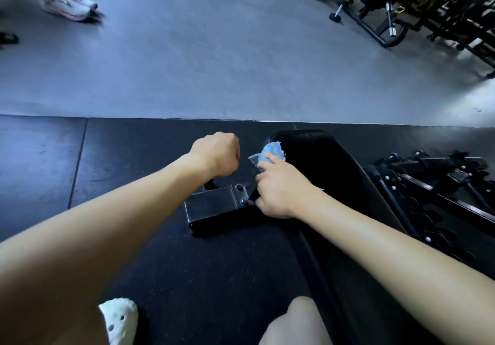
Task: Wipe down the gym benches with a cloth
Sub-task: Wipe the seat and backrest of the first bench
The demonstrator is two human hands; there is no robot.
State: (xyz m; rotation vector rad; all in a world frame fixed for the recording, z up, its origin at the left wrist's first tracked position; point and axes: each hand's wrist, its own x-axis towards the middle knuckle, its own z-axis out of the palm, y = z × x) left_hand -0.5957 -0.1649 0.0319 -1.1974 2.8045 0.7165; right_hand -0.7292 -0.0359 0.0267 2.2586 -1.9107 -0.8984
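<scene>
A black padded gym bench [324, 173] runs from the lower right toward the centre. Its black metal foot bar [214, 208] lies on the dark floor mat. My right hand [281, 189] grips a blue striped cloth [267, 154] against the bench's left edge near the far end. My left hand [217, 154] hangs over the mat just left of the bench, fingers curled into a fist with nothing visible in it.
A second bench frame [434, 178] lies to the right. Black machines and a dumbbell handle [391, 15] crowd the far right. Another person's white shoes [69, 4] stand far left on the grey floor [214, 50]. My own white shoe [120, 320] is at bottom.
</scene>
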